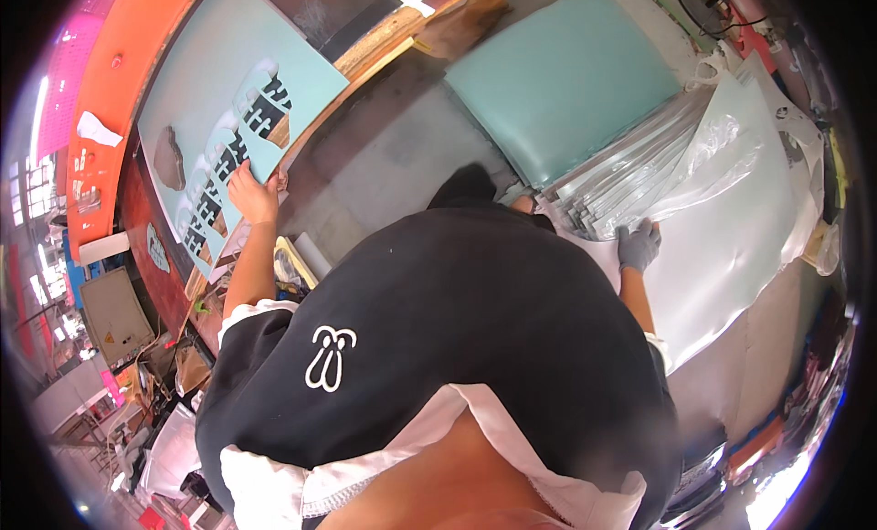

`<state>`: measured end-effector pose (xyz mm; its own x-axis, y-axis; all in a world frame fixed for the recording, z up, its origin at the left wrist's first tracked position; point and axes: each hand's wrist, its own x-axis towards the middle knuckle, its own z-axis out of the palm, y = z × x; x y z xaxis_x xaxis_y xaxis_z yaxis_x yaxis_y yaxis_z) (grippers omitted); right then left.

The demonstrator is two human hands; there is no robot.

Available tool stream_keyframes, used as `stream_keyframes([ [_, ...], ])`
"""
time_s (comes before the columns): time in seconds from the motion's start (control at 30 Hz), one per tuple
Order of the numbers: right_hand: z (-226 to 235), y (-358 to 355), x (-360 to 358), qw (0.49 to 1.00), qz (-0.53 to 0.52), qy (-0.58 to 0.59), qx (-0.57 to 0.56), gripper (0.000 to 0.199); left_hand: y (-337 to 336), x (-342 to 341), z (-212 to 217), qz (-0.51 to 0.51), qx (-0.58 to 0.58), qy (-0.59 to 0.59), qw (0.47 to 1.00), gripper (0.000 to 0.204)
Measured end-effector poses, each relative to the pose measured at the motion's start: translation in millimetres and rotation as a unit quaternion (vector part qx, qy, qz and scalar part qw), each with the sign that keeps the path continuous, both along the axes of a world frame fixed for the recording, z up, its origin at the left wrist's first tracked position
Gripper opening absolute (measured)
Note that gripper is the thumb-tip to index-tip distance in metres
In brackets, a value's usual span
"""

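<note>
At the left, my bare left hand (254,194) is closed on the near edge of a pale blue sheet (247,37), with its fingers curled at the rim. A row of cut-out shapes runs along that edge, showing dark and wood-coloured surface beneath. On the right, my right hand (639,247) wears a grey glove. Its fingers are bent over the near edge of a glossy silvery-white sheet (708,265). Beside that hand, several thin clear-wrapped silvery sheets (621,178) lie fanned out.
A stack of blue-green sheets (566,82) lies ahead, right of centre. The pale blue sheet rests on a wood-edged table beside an orange machine frame (100,155). A grey electrical box (116,315) and clutter stand at the lower left. Crumpled clear film (808,146) hangs at the far right.
</note>
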<state>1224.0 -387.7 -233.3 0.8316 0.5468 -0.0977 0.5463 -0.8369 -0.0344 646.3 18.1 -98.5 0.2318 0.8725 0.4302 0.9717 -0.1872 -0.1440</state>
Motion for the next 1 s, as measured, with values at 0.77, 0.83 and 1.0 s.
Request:
stream_keyframes([
  [0.77,-30.3,-3.1,18.6,0.999,0.018,-0.015,0.023,0.066,3.9,-5.6,-18.2,-0.001,0.061,0.056,0.997,0.066],
  [0.83,-31.7,-3.6,17.3,0.999,0.01,-0.017,0.026,0.067,4.5,-5.1,-17.8,0.011,0.047,0.06,0.997,0.066],
  [1.0,-31.0,-3.1,17.4,1.0,-0.008,0.009,-0.006,0.069,5.4,-1.6,-15.2,0.01,0.038,0.051,0.998,0.065],
])
